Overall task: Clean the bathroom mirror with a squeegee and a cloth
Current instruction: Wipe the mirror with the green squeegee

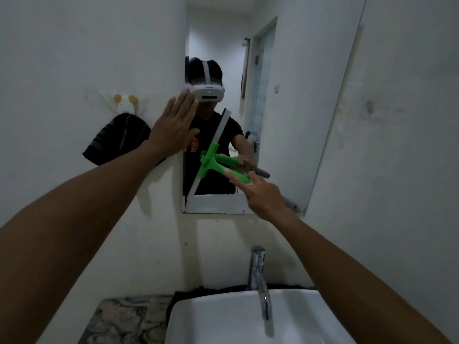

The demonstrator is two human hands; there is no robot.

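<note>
- Above the white sink (223,316) and its shiny tap (258,276), a tall mirror (285,120) hangs on the white wall (74,45).
- The left hand (171,127) is flat and spread wide, fingers straight and apart. It holds nothing. The palm sits on the left edge of the mirror, partly on the wall.
- The right hand (263,194) is wrapped around the handle of a green squeegee (218,165). The pointer finger lies straight along the handle.
- The squeegee's long pale blade is tilted, with its top leaning to the right. It rests against the lower left part of the glass.
- The mirror shows the person in a dark shirt with a white headset (206,88) on the head, and the squeegee again.
- A dark cloth (119,140) hangs on the wall just left of the mirror, under a small white and yellow animal-shaped hook (125,103). The left wrist is just beside the cloth.
- A gray marble counter (124,319) sits left of the sink.
</note>
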